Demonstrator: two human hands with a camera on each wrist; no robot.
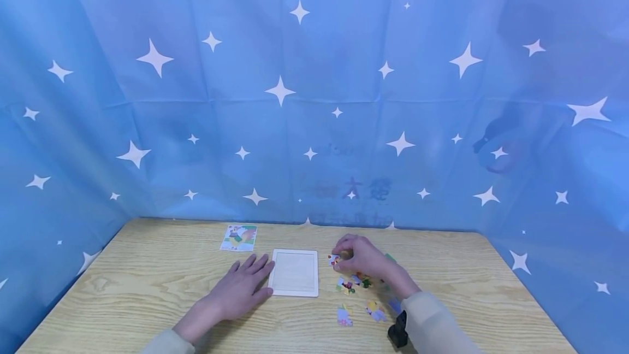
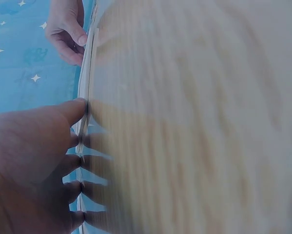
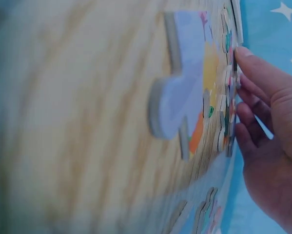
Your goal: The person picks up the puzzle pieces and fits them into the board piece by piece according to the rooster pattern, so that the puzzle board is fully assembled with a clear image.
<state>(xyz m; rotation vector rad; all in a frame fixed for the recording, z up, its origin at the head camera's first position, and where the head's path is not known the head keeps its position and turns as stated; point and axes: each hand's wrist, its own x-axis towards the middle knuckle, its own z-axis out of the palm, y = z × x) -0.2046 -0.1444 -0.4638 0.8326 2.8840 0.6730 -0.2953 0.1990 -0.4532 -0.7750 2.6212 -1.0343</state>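
Note:
My left hand lies on the table with its fingers spread. Its fingertips and thumb touch the left edge of a white, square puzzle tray, whose inside looks bare. To the right of the tray, my right hand has its fingers curled, thumb and fingertips at either side of a colourful jigsaw piece at table level. More jigsaw pieces lie below and beside that hand, some partly hidden by it. The right wrist view shows a lilac and yellow jigsaw piece flat on the wood, close to the camera.
A printed picture card lies at the back left of the wooden table. Loose pieces lie near the right forearm, which wears a black wrist device. A blue star-patterned curtain hangs behind the table and along its sides.

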